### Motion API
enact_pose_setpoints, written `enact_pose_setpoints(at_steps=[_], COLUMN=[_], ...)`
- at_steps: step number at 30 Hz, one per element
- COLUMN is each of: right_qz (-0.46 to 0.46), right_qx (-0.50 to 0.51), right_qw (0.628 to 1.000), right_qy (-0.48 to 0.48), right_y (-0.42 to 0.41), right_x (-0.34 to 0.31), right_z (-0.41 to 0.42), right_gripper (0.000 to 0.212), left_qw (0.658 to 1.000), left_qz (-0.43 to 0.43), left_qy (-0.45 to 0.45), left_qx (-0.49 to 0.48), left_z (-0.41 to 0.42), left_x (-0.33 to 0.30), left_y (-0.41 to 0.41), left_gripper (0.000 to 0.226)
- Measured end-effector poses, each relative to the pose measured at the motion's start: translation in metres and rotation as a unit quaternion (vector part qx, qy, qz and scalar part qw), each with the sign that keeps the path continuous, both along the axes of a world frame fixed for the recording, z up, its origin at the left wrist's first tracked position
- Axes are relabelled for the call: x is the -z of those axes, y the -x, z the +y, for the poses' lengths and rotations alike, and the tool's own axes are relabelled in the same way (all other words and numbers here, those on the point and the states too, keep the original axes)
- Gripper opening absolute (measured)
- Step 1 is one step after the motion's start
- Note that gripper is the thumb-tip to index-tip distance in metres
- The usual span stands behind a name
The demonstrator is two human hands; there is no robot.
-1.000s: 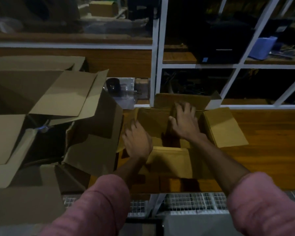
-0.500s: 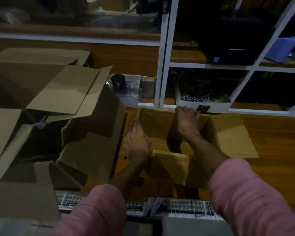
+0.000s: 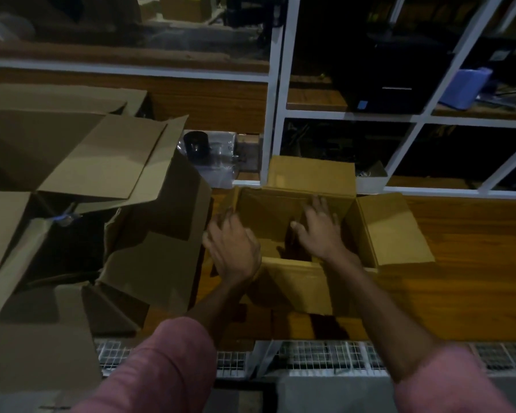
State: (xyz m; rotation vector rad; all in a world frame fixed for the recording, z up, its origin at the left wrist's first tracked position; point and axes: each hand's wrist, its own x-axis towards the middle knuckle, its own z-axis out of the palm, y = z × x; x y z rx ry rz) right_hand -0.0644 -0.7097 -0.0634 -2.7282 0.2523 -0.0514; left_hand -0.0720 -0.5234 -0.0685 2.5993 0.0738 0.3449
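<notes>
I see the small cardboard box open on the wooden board, its flaps splayed and its back flap upright before the white rack frame. My right hand reaches inside, fingers straight and empty. My left hand hovers at the left rim, loosely spread. A large open carton crowds the left, and bare board runs off to the right.

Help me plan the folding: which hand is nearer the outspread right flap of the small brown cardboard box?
Right. The right hand is over the open middle of the small brown cardboard box, left of the outspread flap; the left hand is at the box's left edge.
</notes>
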Motion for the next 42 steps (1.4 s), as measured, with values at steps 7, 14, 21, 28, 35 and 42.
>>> enact_pose_setpoints(at_steps=[7,14,21,28,35,42], right_qz=[-0.295,-0.276,-0.240,-0.204,-0.102,-0.203], right_qx=[-0.022,-0.053,0.068,0.323,0.166,0.157], right_qw=[0.954,0.937,0.948,0.924,0.959,0.952], right_qy=[0.053,0.208,0.196,0.016,-0.207,-0.169], right_y=[0.106,0.140,0.141,0.178,0.176,0.148], right_x=[0.003,0.022,0.028,0.047,0.044,0.011], right_z=[0.008,-0.016,-0.010,-0.025,-0.058,-0.073], right_gripper=[0.027,0.027,0.032,0.081,0.109,0.104], left_qw=[0.998,0.995,0.985,0.972,0.922,0.937], left_qz=[0.025,0.058,0.043,0.100,0.128,0.074], left_qy=[0.051,0.017,0.000,-0.007,0.189,0.194], left_qx=[-0.023,0.083,0.170,0.214,0.314,0.281], left_z=[0.011,0.020,0.010,0.008,0.002,-0.017], left_x=[0.030,0.040,0.027,0.038,0.041,0.008], left_y=[0.023,0.043,0.048,0.051,0.040,0.032], left_gripper=[0.052,0.065,0.065,0.093,0.119,0.127])
